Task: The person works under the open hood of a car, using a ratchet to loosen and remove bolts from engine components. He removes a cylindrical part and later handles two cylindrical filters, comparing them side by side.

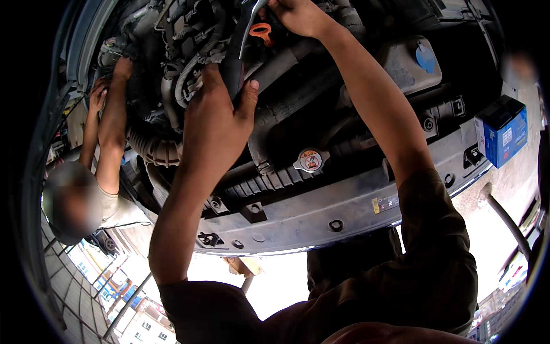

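Observation:
My left hand [220, 117] is wrapped round the black handle of a chrome-headed hand tool [243, 40] held over the engine [177, 40]. Up at the top edge, my right hand [295, 17] has its fingers curled at the tool's upper end; its fingertips and the tool's head are partly cut off. An orange loop handle [260, 31] sits just right of the tool. Hoses and a corrugated grey conduit [192, 71] run to the left of and behind my left hand.
A co-worker [112, 114] reaches into the bay's left side with both hands. A radiator cap [311, 160] sits near the front metal panel [298, 215]. At right are a reservoir with blue cap [424, 57] and a blue box [501, 132] on the edge.

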